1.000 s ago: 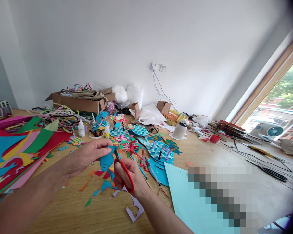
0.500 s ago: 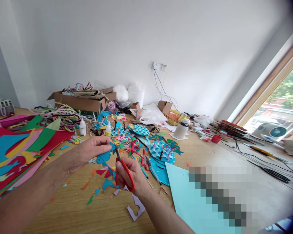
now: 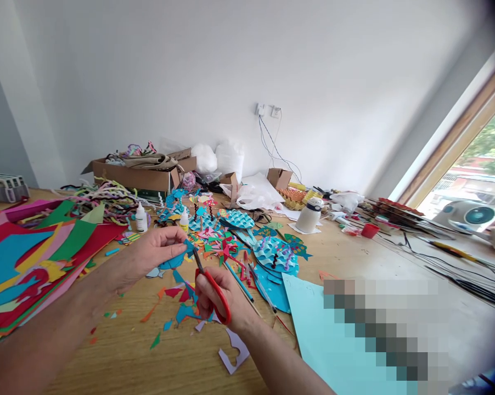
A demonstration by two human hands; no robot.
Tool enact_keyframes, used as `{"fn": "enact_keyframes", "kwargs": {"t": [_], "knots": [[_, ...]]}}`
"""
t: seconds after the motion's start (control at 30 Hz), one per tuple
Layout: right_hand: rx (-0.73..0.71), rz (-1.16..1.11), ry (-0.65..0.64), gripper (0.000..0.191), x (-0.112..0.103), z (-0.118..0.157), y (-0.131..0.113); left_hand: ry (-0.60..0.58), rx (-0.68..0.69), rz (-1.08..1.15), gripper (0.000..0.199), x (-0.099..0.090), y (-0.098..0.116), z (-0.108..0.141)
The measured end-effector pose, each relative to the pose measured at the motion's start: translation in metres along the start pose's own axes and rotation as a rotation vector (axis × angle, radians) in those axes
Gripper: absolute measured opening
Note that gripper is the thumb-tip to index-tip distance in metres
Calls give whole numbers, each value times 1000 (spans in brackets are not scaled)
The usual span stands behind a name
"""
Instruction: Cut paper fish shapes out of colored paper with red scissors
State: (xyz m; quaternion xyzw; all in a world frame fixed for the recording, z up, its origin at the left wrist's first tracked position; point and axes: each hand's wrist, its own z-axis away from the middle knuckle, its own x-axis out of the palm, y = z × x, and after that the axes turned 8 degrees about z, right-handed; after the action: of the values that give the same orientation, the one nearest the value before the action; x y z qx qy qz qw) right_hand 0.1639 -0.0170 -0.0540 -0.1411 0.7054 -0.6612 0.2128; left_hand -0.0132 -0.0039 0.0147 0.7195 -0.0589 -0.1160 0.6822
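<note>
From my end I see the right hand [image 3: 219,293] gripping scissors [image 3: 220,296] that point forward and slightly left, toward the blue paper [image 3: 173,263] pinched in the left hand [image 3: 159,253].

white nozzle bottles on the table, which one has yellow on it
The right-hand nozzle bottle, whose lower part is yellow. The left-hand nozzle bottle, standing nearer the heap of pipe cleaners, looks white with a pale label.

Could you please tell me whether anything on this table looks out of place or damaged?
Loose paper scraps litter the table near the scissors, and a purple piece has a curved notch; untidy, but they look like ordinary offcuts.
</note>
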Motion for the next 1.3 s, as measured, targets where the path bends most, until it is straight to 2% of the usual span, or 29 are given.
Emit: {"fn": "enact_keyframes", "kwargs": {"t": [0.17,0.27,0.33,0.47,0.57,0.63,0.77,0.9,1.07,1.3], "knots": [[4,53,-86,51,-4,1,-2,68,55,-25,27,-13,0,-4],[-10,6,-87,50,-5,-1,1,100,42,-2,30,-15,4,-4],[-46,-54,-29,49,-6,-3,4,92,35,-21,29,-15,5,-4],[-115,-153,187,43,-7,-8,7,24,42,-152,19,-16,-1,-6],[-99,-197,312,35,-6,-9,5,-81,70,-281,12,-15,-8,-7],[-97,-222,347,34,-5,-10,3,-169,77,-361,10,-12,-10,-7],[-135,-258,295,34,-2,-10,4,-268,94,-515,10,-4,-12,-5],[-34,-289,193,36,1,-11,9,-300,73,-629,11,1,-22,-9],[54,-256,176,33,6,-14,16,-324,8,-709,8,1,-35,-12],[70,-176,172,28,6,-22,27,-302,-118,-706,12,6,-26,-9]]}}
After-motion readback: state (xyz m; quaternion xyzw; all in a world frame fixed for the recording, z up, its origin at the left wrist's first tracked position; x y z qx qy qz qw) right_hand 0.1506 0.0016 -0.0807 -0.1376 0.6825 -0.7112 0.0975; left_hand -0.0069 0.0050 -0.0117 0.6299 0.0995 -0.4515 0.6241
